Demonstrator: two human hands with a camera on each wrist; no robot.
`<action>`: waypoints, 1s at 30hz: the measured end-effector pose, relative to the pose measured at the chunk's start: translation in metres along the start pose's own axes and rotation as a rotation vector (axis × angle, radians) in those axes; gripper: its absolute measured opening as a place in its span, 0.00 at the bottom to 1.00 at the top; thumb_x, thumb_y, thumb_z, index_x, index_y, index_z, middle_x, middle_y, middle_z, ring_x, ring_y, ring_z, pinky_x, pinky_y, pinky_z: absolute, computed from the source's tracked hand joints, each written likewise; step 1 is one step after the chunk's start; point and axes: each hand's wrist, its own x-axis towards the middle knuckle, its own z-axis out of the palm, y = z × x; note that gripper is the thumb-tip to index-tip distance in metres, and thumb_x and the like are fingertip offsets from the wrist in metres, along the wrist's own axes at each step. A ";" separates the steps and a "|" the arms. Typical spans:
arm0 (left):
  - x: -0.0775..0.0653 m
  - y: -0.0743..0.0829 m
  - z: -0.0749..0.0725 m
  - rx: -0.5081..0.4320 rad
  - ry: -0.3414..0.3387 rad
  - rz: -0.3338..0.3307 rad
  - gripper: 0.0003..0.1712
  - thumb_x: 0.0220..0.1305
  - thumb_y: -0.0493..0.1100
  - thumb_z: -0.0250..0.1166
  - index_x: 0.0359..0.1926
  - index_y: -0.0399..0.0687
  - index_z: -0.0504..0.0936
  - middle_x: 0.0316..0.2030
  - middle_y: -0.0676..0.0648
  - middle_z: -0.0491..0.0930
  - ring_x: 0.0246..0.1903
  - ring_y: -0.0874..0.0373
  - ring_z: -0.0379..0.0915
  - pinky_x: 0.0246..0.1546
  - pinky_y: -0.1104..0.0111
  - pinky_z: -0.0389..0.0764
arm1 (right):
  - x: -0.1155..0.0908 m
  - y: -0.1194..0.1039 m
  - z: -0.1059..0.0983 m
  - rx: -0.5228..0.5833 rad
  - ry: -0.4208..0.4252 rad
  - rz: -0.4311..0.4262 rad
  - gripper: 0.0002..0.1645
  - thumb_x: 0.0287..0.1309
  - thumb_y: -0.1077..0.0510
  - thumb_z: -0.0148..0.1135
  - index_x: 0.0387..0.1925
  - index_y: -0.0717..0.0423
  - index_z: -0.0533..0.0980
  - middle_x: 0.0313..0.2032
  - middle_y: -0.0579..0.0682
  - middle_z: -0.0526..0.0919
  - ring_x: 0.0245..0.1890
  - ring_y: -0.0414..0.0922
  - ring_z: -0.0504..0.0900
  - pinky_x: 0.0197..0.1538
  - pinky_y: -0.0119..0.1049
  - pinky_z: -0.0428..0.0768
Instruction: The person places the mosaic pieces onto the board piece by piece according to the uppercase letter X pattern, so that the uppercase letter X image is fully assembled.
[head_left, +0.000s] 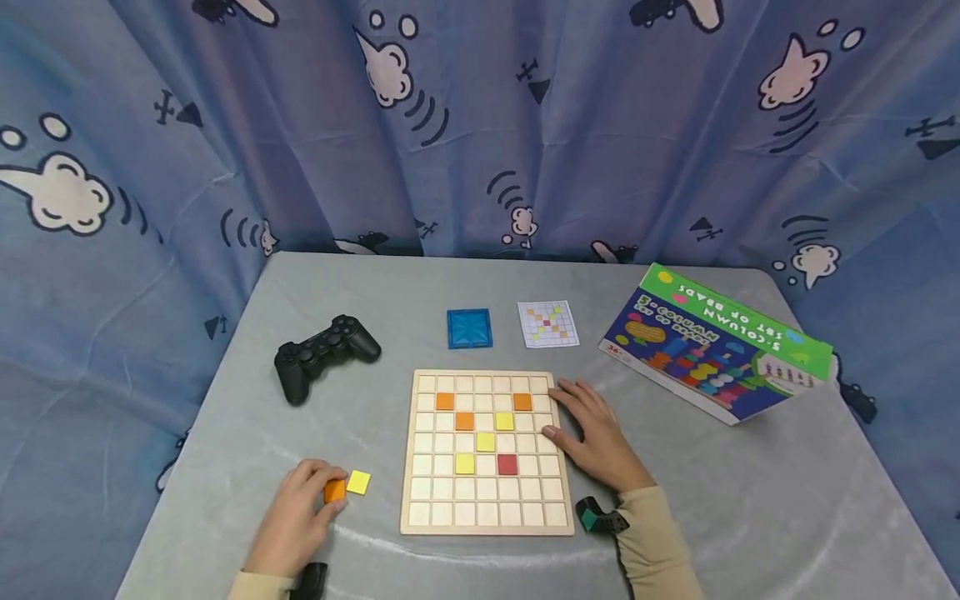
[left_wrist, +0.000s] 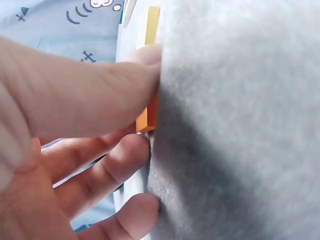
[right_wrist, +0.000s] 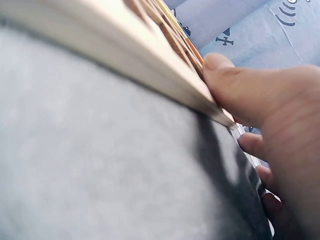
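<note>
My left hand is low at the table's left side, thumb and fingers on either side of an orange square tile. In the left wrist view, the thumb covers part of that orange tile. A yellow tile lies just beyond its corner. The wooden grid board lies flat in the middle, with orange, yellow and red tiles in some of its squares. At the board's right edge rests my right hand, fingers relaxed; its thumb touches the rim in the right wrist view.
A black game controller lies at the left. Behind the board are a blue square tray and a card with a coloured grid pattern. A colourful box sits at the back right, before a blue curtain.
</note>
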 end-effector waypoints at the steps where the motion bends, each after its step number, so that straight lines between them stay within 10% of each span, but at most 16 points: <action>1: 0.000 0.000 -0.001 0.000 -0.001 -0.003 0.19 0.45 0.35 0.76 0.42 0.47 0.83 0.39 0.49 0.76 0.40 0.53 0.73 0.45 0.55 0.76 | 0.000 0.000 0.000 0.000 0.000 0.001 0.36 0.59 0.42 0.63 0.66 0.48 0.67 0.69 0.53 0.63 0.72 0.58 0.50 0.67 0.65 0.47; 8: 0.002 0.005 -0.005 0.009 0.011 -0.035 0.18 0.51 0.38 0.74 0.44 0.45 0.82 0.40 0.49 0.77 0.36 0.59 0.73 0.40 0.60 0.78 | 0.001 -0.001 0.000 -0.008 -0.001 0.004 0.36 0.59 0.42 0.63 0.66 0.48 0.67 0.69 0.53 0.63 0.72 0.57 0.51 0.67 0.64 0.48; 15: 0.008 0.029 0.000 -0.108 0.172 0.082 0.24 0.44 0.32 0.77 0.45 0.42 0.81 0.36 0.51 0.77 0.29 0.65 0.71 0.28 0.72 0.77 | 0.003 0.000 -0.001 -0.016 -0.003 0.014 0.36 0.59 0.42 0.63 0.66 0.47 0.67 0.69 0.53 0.63 0.72 0.58 0.51 0.65 0.66 0.50; 30: 0.022 0.070 0.030 -0.247 0.123 0.325 0.19 0.45 0.35 0.77 0.41 0.43 0.83 0.36 0.53 0.77 0.28 0.65 0.68 0.30 0.76 0.73 | 0.001 0.001 0.000 -0.015 -0.003 0.014 0.36 0.59 0.41 0.62 0.66 0.47 0.67 0.69 0.53 0.62 0.72 0.58 0.51 0.64 0.66 0.50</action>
